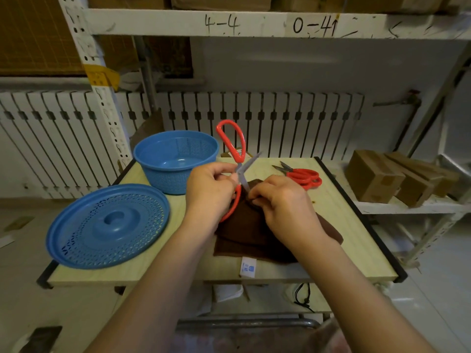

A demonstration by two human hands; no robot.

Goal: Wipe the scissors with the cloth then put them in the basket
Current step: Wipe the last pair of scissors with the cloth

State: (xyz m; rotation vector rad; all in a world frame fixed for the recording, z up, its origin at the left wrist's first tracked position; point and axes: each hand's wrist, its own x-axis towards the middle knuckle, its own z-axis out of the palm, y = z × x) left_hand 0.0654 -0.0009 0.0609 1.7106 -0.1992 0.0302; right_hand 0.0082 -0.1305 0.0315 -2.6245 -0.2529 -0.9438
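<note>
left hand point(207, 191) grip: pinching open scissors point(235, 159) | right hand point(283, 202) grip: pinching cloth point(244, 233) round lower blade | basket point(175, 161) beyond left grip

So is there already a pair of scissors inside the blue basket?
No, the blue basket holds nothing; one pair of scissors is in the hands, another lies on the table.

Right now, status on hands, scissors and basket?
Left hand grips open scissors; right hand pinches brown cloth on blade. Basket empty, unobstructed.
</note>
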